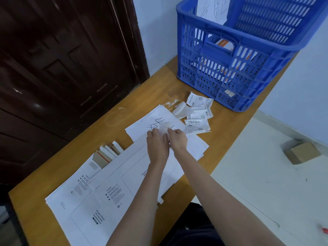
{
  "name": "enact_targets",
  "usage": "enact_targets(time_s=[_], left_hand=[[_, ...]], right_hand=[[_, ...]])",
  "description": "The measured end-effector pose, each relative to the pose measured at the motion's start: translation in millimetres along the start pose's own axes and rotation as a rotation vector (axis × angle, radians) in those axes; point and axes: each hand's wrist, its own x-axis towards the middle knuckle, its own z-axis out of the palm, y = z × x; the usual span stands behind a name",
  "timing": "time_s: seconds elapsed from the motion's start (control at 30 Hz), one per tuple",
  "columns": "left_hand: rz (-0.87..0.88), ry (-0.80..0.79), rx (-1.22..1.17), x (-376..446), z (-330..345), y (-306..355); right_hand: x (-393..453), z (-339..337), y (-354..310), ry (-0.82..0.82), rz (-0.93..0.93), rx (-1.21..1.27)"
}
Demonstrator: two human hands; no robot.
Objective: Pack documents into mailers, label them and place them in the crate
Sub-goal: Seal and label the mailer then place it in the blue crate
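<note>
Nearest, two bare forearms reach out over a stack of white mailers [113, 190] lying flat on the wooden table [225, 132], their printed waybill boxes facing up. The left hand [157, 146] and the right hand [177, 139] meet side by side above the far end of the top mailer, and the fingertips of both pinch a small, crumpled, translucent white piece [166, 127], perhaps a label or its backing; which one cannot be told. The fingers of both hands are curled inward and close together, not spread. Directly under and just beyond the fingertips lie loose white sheets [142, 128], the top one marked with large handwritten strokes. To the left of the fingers, near the mailers' edge, a few more mailers or card pieces stand on end [108, 153], showing brown and white edges. Just past the fingertips to the right sits a small heap of shipping labels [198, 114] with barcodes, some curled. Farther still on that side stands a blue slotted crate [221, 71], holding packed mailers with orange printing seen through its slots and a written sheet leaning inside. A dark wooden door [62, 68] fills the far left.
</note>
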Motion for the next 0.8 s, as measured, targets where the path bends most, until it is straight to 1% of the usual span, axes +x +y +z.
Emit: enact_targets(time_s=[0.07,0.13,0.23,0.37,0.47,0.57,0.63,0.73,0.8], left_hand=[[-0.014,0.027,-0.066,-3.4,1.0,0.3],[-0.073,0.070,-0.141,-3.7,0.3,-0.8],[-0.147,0.101,-0.185,-2.4,-1.2,-2.9],[-0.216,0.075,-0.235,-3.0,-4.6,9.9],[-0.267,0.027,-0.196,-4.1,-4.6,19.5],[-0.222,0.032,-0.133,-1.6,-3.8,16.9],[-0.182,0.065,-0.138,0.2,-3.3,13.2],[-0.144,0.106,-0.265,1.6,-3.0,9.1],[-0.156,0.102,-0.371,3.6,-4.9,7.7]], right_hand=[[0.7,-0.2,0.6,0.008,-0.014,0.000],[1.7,-2.1,0.6,0.020,-0.025,-0.027],[3.6,-6.8,0.6,0.046,-0.059,-0.071],[0.6,-5.5,-0.1,0.057,-0.099,-0.139],[-0.8,-4.0,-0.5,0.055,-0.127,-0.135],[-1.5,-4.2,-0.7,0.042,-0.154,-0.116],[-2.3,-4.2,-0.8,0.029,-0.162,-0.114],[-1.7,-4.7,-2.2,0.025,-0.174,-0.110],[-0.4,-6.8,-3.8,0.034,-0.181,-0.101]])
